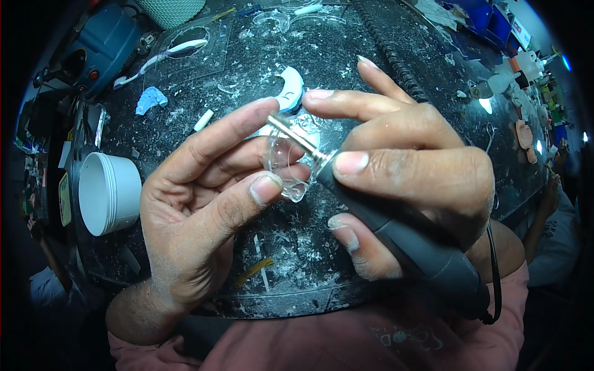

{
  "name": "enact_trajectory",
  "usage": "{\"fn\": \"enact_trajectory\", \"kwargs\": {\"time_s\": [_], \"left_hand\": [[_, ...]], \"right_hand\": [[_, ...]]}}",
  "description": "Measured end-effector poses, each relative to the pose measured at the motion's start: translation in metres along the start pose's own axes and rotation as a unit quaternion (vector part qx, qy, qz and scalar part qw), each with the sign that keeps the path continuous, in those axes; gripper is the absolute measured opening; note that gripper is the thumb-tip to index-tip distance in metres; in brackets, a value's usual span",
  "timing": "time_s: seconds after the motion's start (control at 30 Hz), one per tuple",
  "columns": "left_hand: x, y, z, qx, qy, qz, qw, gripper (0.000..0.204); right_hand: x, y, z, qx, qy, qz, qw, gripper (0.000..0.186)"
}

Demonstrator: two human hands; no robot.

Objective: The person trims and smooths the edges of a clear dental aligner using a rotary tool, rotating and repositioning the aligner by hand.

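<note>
In front of me my left hand pinches a clear, curved plastic piece, like a dental tray, between thumb and fingers. My right hand grips a dark grey rotary handpiece, with a dark cord at its lower end. Its silver metal tip points up and left over the upper part of the clear piece; whether they touch I cannot tell. Just behind my fingers lies a pale blue horseshoe-shaped model, partly hidden by them.
A white tub stands left. The dusty black bench holds a toothbrush, a blue moulded piece and plastic scraps. A teal machine sits back left, blue bins back right. Other people are at both sides.
</note>
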State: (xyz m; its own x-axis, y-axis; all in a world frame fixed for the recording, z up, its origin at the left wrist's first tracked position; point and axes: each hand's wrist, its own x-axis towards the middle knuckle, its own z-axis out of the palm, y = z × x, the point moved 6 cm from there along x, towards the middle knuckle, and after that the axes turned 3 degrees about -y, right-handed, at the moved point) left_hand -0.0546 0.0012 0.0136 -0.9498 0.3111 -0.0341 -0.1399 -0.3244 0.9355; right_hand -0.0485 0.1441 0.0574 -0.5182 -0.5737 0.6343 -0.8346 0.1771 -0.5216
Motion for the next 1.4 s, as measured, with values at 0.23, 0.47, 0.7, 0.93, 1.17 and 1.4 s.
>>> {"fn": "enact_trajectory", "kwargs": {"time_s": [0.23,0.47,0.7,0.93,1.17,1.4], "left_hand": [[-0.001,0.000,0.002,-0.023,0.003,-0.006,1.000,0.051],[-0.001,-0.004,0.003,-0.059,0.011,-0.048,0.997,0.050],[-0.001,-0.007,-0.001,-0.075,0.011,-0.064,0.995,0.051],[0.000,-0.007,0.001,-0.072,0.003,-0.061,0.996,0.049],[-0.001,-0.009,-0.002,-0.082,-0.007,-0.078,0.994,0.050],[-0.001,-0.012,0.000,-0.099,-0.006,-0.086,0.991,0.052]], "right_hand": [[0.000,0.001,-0.002,0.005,0.029,0.000,1.000,0.039],[-0.003,0.003,-0.001,0.025,0.036,-0.007,0.999,0.040],[0.009,-0.003,-0.006,0.035,-0.019,-0.005,0.999,0.034],[0.011,-0.002,-0.005,-0.015,-0.089,0.068,0.994,0.034],[0.009,0.003,-0.003,0.015,-0.053,0.064,0.996,0.031],[0.010,0.007,-0.006,0.005,-0.055,0.072,0.996,0.029]]}}
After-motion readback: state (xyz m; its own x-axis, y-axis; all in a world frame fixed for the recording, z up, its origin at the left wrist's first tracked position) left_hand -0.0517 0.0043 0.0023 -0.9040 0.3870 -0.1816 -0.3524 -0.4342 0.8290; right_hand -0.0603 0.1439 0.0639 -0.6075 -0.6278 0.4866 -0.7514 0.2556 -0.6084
